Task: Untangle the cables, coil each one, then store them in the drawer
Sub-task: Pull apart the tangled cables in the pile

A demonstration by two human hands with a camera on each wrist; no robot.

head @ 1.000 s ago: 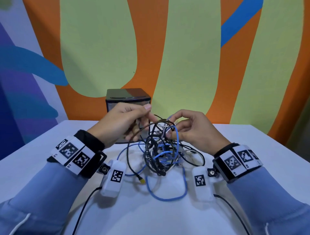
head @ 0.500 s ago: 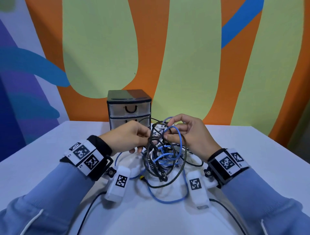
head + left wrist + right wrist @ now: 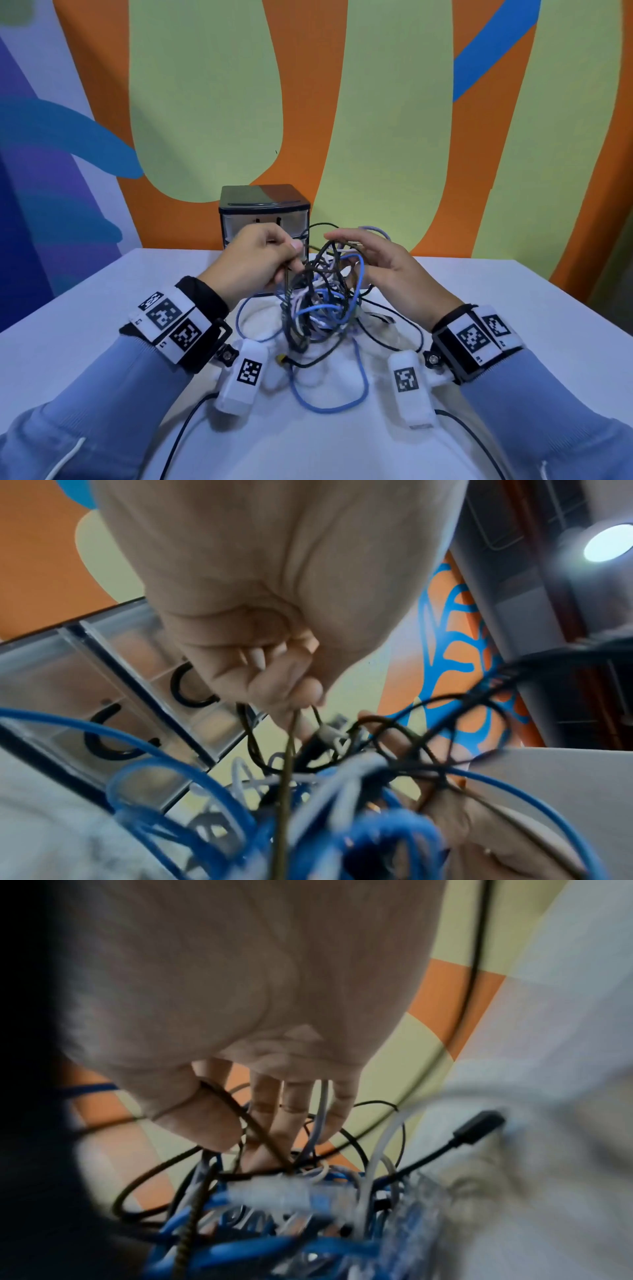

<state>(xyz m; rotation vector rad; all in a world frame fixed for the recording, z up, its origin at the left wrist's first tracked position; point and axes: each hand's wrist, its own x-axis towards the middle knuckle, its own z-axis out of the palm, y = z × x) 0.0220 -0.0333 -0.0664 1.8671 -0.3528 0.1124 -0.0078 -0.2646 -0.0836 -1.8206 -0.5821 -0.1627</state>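
Note:
A tangle of cables (image 3: 322,301), blue, black, white and dark braided, hangs between my hands above the white table (image 3: 102,308). My left hand (image 3: 291,251) pinches a thin dark braided cable (image 3: 289,739) at the tangle's upper left, fingers curled (image 3: 301,696). My right hand (image 3: 339,257) reaches over the tangle's top right with its fingers straight. Strands run between those fingers (image 3: 291,1112), and a braided cable crosses beside the thumb. A blue loop (image 3: 329,407) trails on the table toward me. The small drawer unit (image 3: 265,212) stands behind my left hand, its drawers closed.
The drawer unit stands against the painted wall at the table's far edge. A yellow-tipped plug (image 3: 281,359) lies under the tangle. White wrist modules (image 3: 245,380) (image 3: 411,387) hang below my wrists, and their black leads (image 3: 185,431) run back along the table.
My right hand has let go of the blue loops and straightened its fingers. My left hand has moved up and left, still pinching the dark braided cable.

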